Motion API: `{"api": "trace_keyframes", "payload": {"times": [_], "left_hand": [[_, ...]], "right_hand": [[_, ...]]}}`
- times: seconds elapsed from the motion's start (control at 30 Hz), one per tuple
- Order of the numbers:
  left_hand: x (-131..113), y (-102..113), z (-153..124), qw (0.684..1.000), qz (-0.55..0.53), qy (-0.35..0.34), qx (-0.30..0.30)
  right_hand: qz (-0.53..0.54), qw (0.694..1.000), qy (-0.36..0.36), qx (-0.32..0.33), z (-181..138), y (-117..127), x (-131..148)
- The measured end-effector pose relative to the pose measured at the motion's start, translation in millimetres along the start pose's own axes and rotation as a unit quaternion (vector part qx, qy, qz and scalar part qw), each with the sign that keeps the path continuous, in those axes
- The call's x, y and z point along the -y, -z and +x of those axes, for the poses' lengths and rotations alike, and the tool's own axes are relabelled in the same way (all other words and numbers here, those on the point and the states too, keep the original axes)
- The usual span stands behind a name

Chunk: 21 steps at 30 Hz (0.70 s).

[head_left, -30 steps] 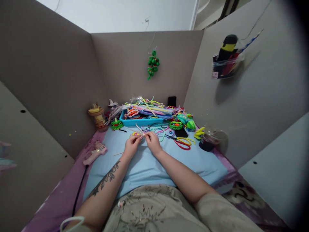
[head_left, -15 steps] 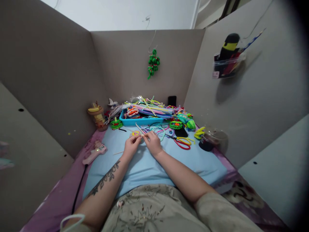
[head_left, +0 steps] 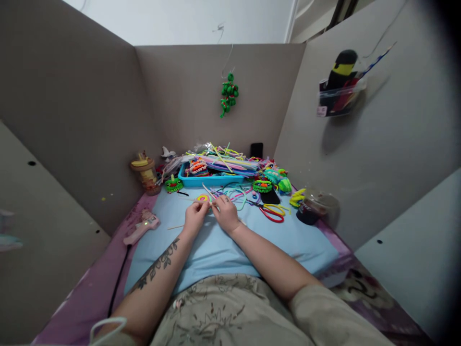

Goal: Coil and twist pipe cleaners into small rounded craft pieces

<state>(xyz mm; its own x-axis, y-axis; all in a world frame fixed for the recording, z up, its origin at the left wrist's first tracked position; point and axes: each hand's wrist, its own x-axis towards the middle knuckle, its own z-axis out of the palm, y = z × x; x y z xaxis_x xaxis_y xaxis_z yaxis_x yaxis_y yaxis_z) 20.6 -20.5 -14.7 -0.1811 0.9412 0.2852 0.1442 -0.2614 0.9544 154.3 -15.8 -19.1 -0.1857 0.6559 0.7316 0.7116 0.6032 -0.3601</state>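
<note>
Over the middle of the blue cloth, my left hand [head_left: 196, 215] and my right hand [head_left: 226, 215] meet fingertip to fingertip. Both are closed in a pinch on a pale pipe cleaner [head_left: 208, 191], whose end sticks up past the fingers; most of what lies between the fingertips is hidden. Just beyond my left fingers is a round yellow and pink piece [head_left: 202, 198]. Loose purple and mint pipe cleaners [head_left: 242, 195] lie past my right hand. Red-handled scissors [head_left: 272, 215] rest to its right, beside a yellow pipe cleaner.
Behind the hands stands a blue tray [head_left: 212, 181] heaped with pipe cleaners. A pink glue gun [head_left: 142, 229] lies left, with its black cord running forward. A thin stick [head_left: 175, 227] is near my left wrist. Green figures [head_left: 262, 186] and a dark cup [head_left: 307, 214] stand right.
My hands have shifted slightly left, and my right fingers have bent and turned inward. More of the round yellow and pink piece shows.
</note>
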Motion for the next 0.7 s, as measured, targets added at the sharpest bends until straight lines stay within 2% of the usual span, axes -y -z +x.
{"api": "trace_keyframes", "payload": {"times": [0.13,0.3,0.5,0.7], "left_hand": [[3.8,-0.4,1.7,1.000,-0.011,-0.025,0.005],[9.1,0.6,1.4,0.997,0.005,-0.070,0.034],[2.5,3.0,-1.0,0.991,0.060,-0.114,0.029],[3.7,2.8,0.4,0.993,0.062,-0.095,0.038]], "right_hand": [[0.074,0.997,0.003,0.006,-0.4,1.2,-2.6],[0.091,0.995,0.007,0.027,0.8,1.2,-4.4],[0.127,0.991,-0.036,-0.003,3.0,-0.4,-8.8],[0.147,0.987,-0.057,-0.025,3.7,-2.8,-12.8]]}}
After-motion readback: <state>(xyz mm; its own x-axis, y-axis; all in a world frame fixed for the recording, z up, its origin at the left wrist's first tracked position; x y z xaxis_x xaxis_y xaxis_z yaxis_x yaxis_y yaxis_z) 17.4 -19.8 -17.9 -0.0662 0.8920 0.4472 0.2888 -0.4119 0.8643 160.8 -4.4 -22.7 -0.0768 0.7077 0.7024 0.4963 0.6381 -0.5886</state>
